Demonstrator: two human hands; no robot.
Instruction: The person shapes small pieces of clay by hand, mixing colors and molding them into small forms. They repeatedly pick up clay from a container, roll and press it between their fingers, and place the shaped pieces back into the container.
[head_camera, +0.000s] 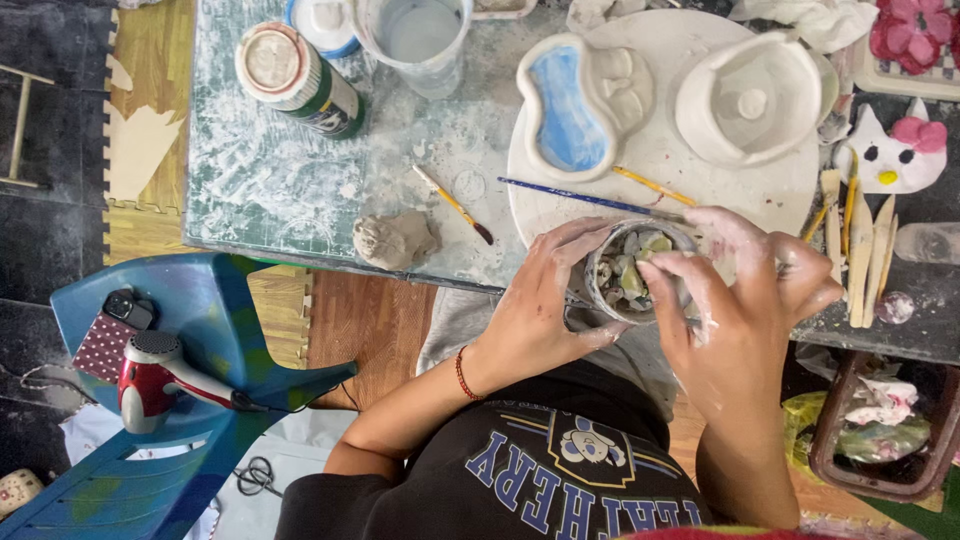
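Cupping a small clay cup just below the round white board: left hand wrapped around it, right hand pinching its rim.

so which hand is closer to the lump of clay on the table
Left. The left hand wraps the near side of the small cup, just right of the clay lump. The right hand is on the cup's far side, farther away.
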